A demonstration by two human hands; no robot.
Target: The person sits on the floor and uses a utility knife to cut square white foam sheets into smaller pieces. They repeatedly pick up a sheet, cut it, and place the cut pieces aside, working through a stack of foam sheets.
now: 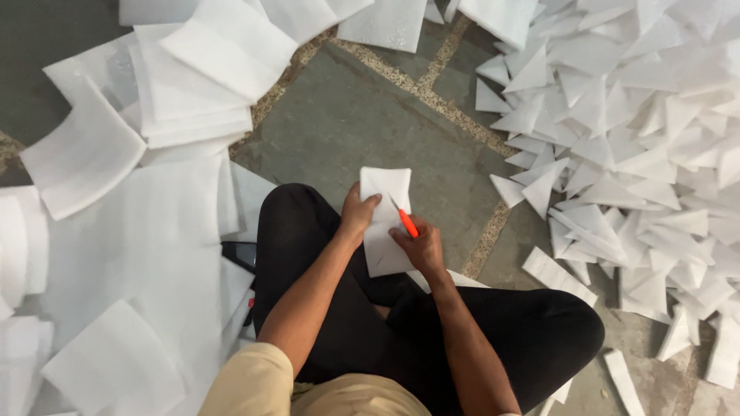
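Observation:
I sit cross-legged on the floor in black trousers. My left hand (357, 213) grips the left edge of a white square foam sheet (385, 189) held over my knee. My right hand (418, 245) holds an orange-handled cutter (406, 221), its blade resting on the sheet near the middle. The lower part of the sheet lies under my right hand.
A large heap of white foam triangles (632, 131) covers the floor to the right. Stacks of uncut white foam sheets (193, 69) lie to the left and behind. A dark phone-like object (240, 253) sits by my left leg. Grey stone floor (362, 123) shows ahead.

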